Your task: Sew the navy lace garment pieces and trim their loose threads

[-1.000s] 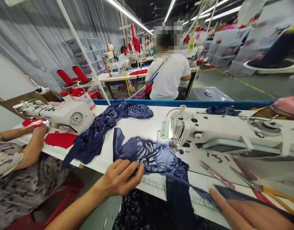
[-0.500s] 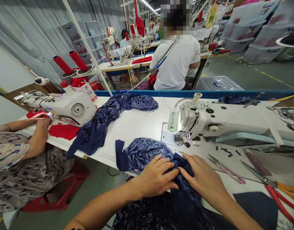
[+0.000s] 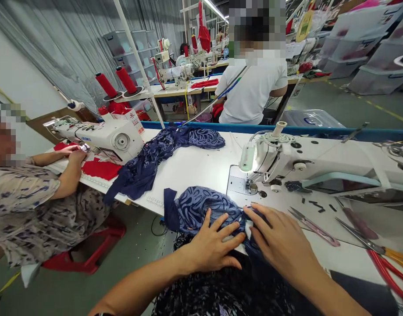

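A navy patterned garment piece (image 3: pixel 199 206), with plain navy bands, lies at the front edge of the white sewing table. My left hand (image 3: pixel 217 243) rests on its lower right part, fingers spread. Just to the right, my right hand (image 3: pixel 282 237) touches the gathered navy cloth with its fingertips, thumb apart from the index finger. A small white gap shows between the two hands. Part of the cloth hangs below them over my lap. The sewing machine's needle area (image 3: pixel 250 186) is just behind my hands, apart from the cloth.
Thread snips (image 3: pixel 315 226), orange-handled scissors (image 3: pixel 369 241) and dark scraps (image 3: pixel 316 205) lie on the right. More navy garments (image 3: pixel 148 162) are heaped at the left. A co-worker (image 3: pixel 40 202) sews red cloth (image 3: pixel 101 169) there; another person (image 3: pixel 254 87) sits ahead.
My left fingers have spread wider over the patterned cloth. The cloth beneath my hands has shifted, baring a white gap between them. The camera view has turned slightly left.
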Motion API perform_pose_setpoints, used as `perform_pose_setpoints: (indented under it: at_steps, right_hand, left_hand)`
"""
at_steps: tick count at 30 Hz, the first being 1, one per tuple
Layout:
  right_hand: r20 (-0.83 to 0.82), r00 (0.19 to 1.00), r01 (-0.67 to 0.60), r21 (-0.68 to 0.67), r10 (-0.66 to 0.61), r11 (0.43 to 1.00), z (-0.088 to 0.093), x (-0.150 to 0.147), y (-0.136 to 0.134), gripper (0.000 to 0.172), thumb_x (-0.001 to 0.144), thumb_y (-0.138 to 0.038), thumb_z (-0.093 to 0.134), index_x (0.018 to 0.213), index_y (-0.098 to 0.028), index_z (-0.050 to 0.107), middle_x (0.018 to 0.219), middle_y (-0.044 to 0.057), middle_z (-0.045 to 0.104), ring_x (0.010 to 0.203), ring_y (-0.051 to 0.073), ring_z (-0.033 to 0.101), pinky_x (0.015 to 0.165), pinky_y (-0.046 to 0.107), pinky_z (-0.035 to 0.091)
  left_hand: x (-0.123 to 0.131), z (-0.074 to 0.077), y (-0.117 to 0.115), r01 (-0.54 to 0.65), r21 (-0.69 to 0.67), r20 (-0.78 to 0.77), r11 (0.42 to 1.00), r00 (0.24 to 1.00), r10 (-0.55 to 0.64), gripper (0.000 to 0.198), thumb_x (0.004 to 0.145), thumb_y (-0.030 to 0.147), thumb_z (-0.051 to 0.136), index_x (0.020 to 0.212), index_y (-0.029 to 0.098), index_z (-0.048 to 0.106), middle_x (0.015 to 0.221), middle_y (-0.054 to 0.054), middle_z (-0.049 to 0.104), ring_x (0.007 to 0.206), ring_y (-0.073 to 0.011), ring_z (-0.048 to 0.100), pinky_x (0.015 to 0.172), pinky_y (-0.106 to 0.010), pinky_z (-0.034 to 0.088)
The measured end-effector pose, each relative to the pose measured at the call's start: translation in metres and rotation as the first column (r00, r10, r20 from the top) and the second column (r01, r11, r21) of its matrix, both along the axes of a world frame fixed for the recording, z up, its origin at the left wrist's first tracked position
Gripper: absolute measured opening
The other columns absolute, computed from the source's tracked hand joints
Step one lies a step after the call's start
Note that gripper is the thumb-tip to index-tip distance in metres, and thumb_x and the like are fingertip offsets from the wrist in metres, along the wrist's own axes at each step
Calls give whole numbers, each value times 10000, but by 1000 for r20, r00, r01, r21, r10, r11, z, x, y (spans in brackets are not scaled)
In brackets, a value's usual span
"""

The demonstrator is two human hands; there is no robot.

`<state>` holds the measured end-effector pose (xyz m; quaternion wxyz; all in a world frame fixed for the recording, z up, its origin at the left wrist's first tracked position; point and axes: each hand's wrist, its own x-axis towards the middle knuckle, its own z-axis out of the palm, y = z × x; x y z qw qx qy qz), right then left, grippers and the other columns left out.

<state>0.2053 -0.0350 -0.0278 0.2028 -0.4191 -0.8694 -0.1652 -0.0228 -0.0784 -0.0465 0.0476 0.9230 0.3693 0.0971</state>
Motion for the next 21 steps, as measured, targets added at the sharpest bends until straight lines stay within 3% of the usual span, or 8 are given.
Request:
perform_pose_setpoints:
  at_steps: [3, 6, 10, 12, 14, 16, 19, 21]
  right_hand:
    - [-3, 991, 130, 27, -130, 991, -16, 14, -4, 447, 895, -190, 456, 1336, -130, 498, 1109, 152, 657, 884, 262, 629, 648, 358, 491]
    - [81, 977, 188, 107, -197, 976, -11, 44, 7, 413, 819, -70, 441, 1185, -165, 605, 924, 101, 683, 741, 221, 625, 451, 305, 348]
    - [160, 938, 263, 250, -308, 932, 16, 64, 16, 408, 864, -63, 432, 1220, -133, 619, 1056, 170, 676, 845, 290, 617, 605, 386, 390]
    - [138, 959, 214, 228, -249, 950, 23, 56, 11, 399, 888, -95, 406, 1237, -110, 601, 1126, 203, 651, 907, 327, 610, 705, 442, 410]
    - [91, 995, 27, 118, -38, 993, 20, 40, 3, 386, 896, -96, 395, 1217, -141, 603, 1175, 177, 640, 1000, 318, 603, 807, 456, 426]
    - [39, 988, -149, 15, 149, 989, 10, 23, -1, 418, 884, -59, 408, 1235, -188, 594, 1219, 125, 635, 1078, 280, 593, 910, 446, 423]
    - [15, 986, -164, -38, 165, 986, -6, 4, 8, 509, 862, 11, 405, 1297, -203, 563, 1302, 109, 609, 1185, 269, 555, 1011, 475, 373]
    - [-12, 986, -166, -38, 166, 985, -14, -1, 20, 445, 877, 12, 408, 1212, -200, 611, 1252, 90, 648, 1172, 252, 572, 1024, 473, 362]
  left_hand:
    - [-4, -2, -1, 5, 11, 10, 1000, 1000, -5, 669, 951, 655, 317, 1468, 234, 372, 1522, -96, 413, 1437, -357, 270, 1129, -729, 130]
    - [-10, -3, -3, 14, -4, 17, 1000, 1000, -14, 671, 940, 663, 341, 1470, 252, 370, 1510, -104, 430, 1436, -341, 283, 1140, -715, 119]
    - [-16, -4, -6, 12, -13, 23, 1000, 1000, -12, 687, 928, 670, 362, 1471, 249, 367, 1501, -117, 439, 1440, -347, 275, 1131, -730, 104]
    - [-16, -4, -8, 1, -8, 25, 1000, 1000, -1, 693, 920, 673, 383, 1466, 246, 374, 1493, -122, 447, 1439, -351, 277, 1126, -732, 121]
    - [-16, -2, -11, -10, -11, 39, 1000, 999, 10, 700, 915, 681, 394, 1461, 243, 381, 1485, -126, 456, 1435, -357, 283, 1120, -736, 136]
    - [-14, 0, -11, -18, -23, 77, 1000, 997, 20, 653, 926, 661, 405, 1430, 246, 421, 1464, -117, 481, 1420, -355, 309, 1124, -728, 144]
    - [-8, 8, 2, -89, -35, 196, 995, 976, 94, 400, 1003, 450, 422, 1336, 245, 512, 1389, -84, 551, 1373, -282, 394, 1175, -614, 189]
    - [-3, 15, 22, -182, -73, 267, 980, 944, 196, 330, 997, 282, 446, 1311, 225, 529, 1356, -87, 567, 1342, -248, 433, 1188, -535, 224]
